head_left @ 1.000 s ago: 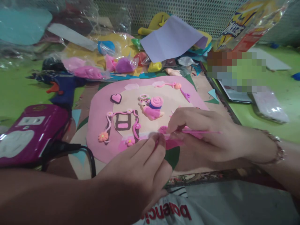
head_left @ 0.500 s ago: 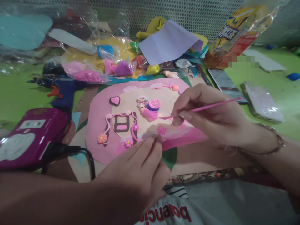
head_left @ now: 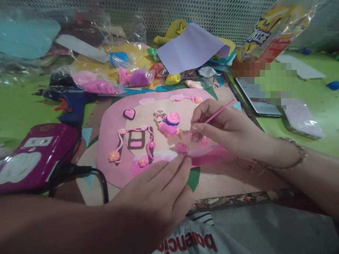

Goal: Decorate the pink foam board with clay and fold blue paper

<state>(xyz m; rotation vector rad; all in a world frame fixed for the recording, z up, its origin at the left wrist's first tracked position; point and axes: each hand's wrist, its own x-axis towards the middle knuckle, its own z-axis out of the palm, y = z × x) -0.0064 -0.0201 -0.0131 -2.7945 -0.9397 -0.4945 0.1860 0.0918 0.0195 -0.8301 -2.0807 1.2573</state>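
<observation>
Right hand (head_left: 225, 130) pinches pink stick (head_left: 219, 111), tip blurred, now farther from clay snail (head_left: 171, 124); left hand (head_left: 162, 187) conceals its underside, hold undeterminable

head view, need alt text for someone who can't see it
A person's right hand holds a thin pink stick over a pink craft picture with a raised snail; the left hand lies across the picture's near edge. A blue glue gun and a magenta box sit to the left, bagged coloured lumps behind, a phone to the right.

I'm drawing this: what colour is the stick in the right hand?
The stick is pink, clearest in the head view.
</observation>
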